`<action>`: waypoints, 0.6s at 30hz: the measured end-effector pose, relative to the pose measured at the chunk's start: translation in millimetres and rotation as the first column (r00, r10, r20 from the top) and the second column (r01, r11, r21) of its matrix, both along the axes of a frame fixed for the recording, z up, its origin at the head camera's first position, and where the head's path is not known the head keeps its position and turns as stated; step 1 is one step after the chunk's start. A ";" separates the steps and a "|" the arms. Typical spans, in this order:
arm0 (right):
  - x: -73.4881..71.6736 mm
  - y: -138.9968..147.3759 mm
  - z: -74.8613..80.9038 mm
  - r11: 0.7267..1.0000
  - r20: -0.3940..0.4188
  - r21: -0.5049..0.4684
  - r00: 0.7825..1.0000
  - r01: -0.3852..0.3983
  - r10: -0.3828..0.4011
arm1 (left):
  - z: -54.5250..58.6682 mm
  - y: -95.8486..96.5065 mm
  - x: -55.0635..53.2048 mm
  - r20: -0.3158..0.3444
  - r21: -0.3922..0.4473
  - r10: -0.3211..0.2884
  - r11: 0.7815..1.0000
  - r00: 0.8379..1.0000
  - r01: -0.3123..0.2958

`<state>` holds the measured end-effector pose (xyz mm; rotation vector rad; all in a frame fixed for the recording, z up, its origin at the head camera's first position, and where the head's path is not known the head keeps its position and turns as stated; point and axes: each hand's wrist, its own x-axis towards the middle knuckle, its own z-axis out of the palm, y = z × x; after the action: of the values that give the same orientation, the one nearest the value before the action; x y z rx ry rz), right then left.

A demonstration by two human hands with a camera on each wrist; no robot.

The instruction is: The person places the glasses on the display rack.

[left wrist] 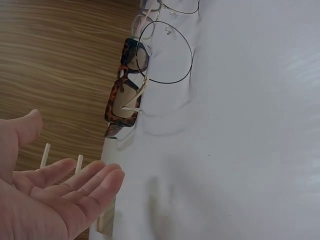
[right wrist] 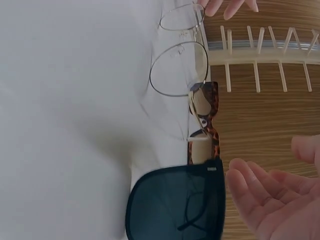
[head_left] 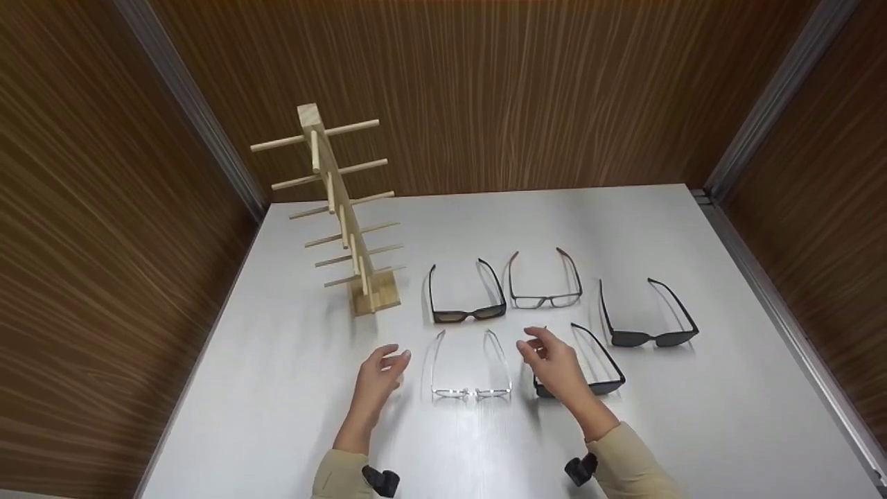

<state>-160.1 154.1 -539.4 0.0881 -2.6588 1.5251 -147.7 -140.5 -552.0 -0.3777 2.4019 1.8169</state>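
Beige fabric sleeves (head_left: 341,474) lie nearest. From the left: a pale wooden peg rack (head_left: 341,187); the relaxed, empty left hand (head_left: 376,376); transparent-framed glasses (head_left: 471,393); the loosely bent, empty right hand (head_left: 553,359) near black sunglasses (head_left: 606,387). All five pairs (head_left: 450,317) lie on the white tabletop (head_left: 277,388), seemingly none yet hung.

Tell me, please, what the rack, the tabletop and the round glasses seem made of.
Rack: pale, seemingly unpainted wood, judging by its visible grain. Tabletop: smooth, white, slightly glossy, perhaps laminate, given its soft reflections. Round glasses: shiny, wire-thin rims suggest metal; lens material unclear.
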 end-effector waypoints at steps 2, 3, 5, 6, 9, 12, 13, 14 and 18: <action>-0.1 -4.3 -0.1 1.000 0.022 -0.031 1.000 -0.004 0.004 | -1.6 1.5 -0.3 0.025 0.020 -0.010 1.000 1.000 0.009; -0.5 -6.5 -0.4 0.999 0.032 -0.046 0.999 -0.004 0.005 | -2.5 2.3 -0.3 0.029 0.029 -0.017 0.999 0.999 0.017; -1.0 -10.7 -0.2 0.999 0.029 -0.047 1.000 -0.004 0.005 | -4.1 4.4 -0.4 0.046 0.048 -0.028 0.999 0.999 0.026; -1.2 -12.5 -0.5 0.999 0.027 -0.041 1.000 0.000 0.002 | -4.9 5.6 -0.4 0.054 0.061 -0.033 0.998 0.998 0.030; -1.6 -17.2 -2.1 1.000 0.025 -0.009 1.000 0.014 -0.014 | -7.5 9.7 -0.6 0.071 0.071 -0.055 0.996 0.996 0.050; -0.6 -20.9 -4.1 1.000 0.053 0.014 0.998 0.026 -0.026 | -10.5 14.0 -0.4 0.121 0.074 -0.066 0.996 0.990 0.057; -0.2 -22.1 -4.4 0.999 0.069 0.020 0.997 0.027 -0.028 | -11.4 15.2 -0.2 0.139 0.069 -0.069 0.996 0.988 0.060; 0.2 -23.4 -4.5 0.999 0.089 0.019 0.996 0.030 -0.032 | -12.6 16.4 0.1 0.153 0.068 -0.075 0.996 0.985 0.065; 2.5 -28.0 -5.1 0.999 0.126 0.040 0.992 0.019 -0.024 | -16.7 20.9 0.8 0.194 0.065 -0.100 0.994 0.976 0.089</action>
<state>-157.6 126.1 -544.5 -0.0361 -2.7772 1.5216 -146.9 -119.6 -568.7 -0.4099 2.1938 1.7142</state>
